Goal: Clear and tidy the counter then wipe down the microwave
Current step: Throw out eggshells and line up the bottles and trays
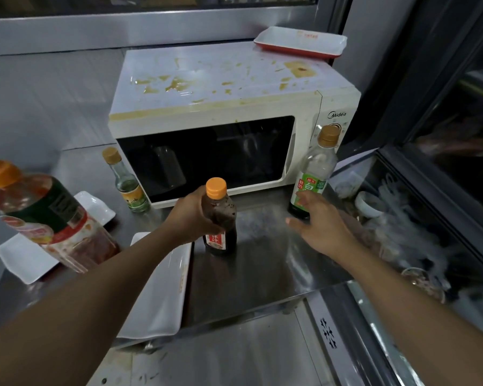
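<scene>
A white microwave (221, 107) stands on the steel counter (262, 263), its top smeared with yellow-brown spills. My left hand (190, 218) grips a dark sauce bottle (221, 218) with an orange cap, standing on the counter in front of the microwave door. My right hand (321, 221) is stretched out with straight fingers at the base of a clear vinegar bottle (315, 174) with a green label, which stands by the microwave's right corner.
A big red-labelled bottle (45, 218) stands at the left, over white square plates (25, 257). A small green-labelled bottle (126, 182) is beside the microwave. A white rectangular tray (162, 291) lies at the counter's front. A red-rimmed tray (299, 41) sits on the microwave. Cluttered dishes (402, 232) fill the right.
</scene>
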A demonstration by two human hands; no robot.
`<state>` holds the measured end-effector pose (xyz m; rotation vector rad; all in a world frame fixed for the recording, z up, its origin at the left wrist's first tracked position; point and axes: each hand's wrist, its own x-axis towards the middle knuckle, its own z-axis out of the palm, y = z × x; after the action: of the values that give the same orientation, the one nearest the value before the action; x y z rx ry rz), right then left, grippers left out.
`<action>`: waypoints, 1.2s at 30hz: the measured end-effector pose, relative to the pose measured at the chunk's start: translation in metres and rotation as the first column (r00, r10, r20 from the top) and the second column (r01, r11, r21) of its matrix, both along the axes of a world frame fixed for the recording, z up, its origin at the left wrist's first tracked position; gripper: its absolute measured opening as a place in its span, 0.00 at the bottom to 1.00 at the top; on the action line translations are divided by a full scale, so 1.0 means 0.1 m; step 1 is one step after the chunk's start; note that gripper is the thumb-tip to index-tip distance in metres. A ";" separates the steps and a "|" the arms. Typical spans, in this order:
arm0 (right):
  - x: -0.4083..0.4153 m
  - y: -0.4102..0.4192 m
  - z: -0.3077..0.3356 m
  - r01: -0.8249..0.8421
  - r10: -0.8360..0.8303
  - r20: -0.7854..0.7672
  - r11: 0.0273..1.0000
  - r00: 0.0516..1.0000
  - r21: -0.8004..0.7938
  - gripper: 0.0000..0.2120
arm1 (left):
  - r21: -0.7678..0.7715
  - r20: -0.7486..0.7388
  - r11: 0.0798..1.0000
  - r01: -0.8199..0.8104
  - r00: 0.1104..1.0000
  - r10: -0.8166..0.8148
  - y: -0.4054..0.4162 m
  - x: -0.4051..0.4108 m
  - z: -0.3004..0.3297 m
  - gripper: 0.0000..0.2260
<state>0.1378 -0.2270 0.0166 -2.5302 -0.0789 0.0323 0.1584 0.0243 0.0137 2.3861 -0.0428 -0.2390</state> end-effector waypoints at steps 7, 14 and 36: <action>0.07 -0.17 0.06 0.085 -0.090 0.107 0.995 0.990 0.053 0.24 | -0.052 0.055 0.998 -0.028 0.998 0.031 -0.18 0.05 0.03 0.31; 0.28 -0.35 0.04 0.255 -0.274 0.208 0.960 0.939 0.113 0.30 | -0.180 0.083 0.984 -0.021 0.996 0.037 -0.51 0.22 0.14 0.28; 0.72 -0.30 -0.10 0.173 -0.262 0.190 0.906 0.946 0.385 0.28 | -0.173 0.170 0.982 -0.069 0.980 0.099 -0.78 0.19 0.26 0.25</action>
<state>0.2099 -0.2567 0.0066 -2.1440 0.0984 -0.3469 0.1775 -0.0536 0.0397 2.2301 -0.0427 0.0184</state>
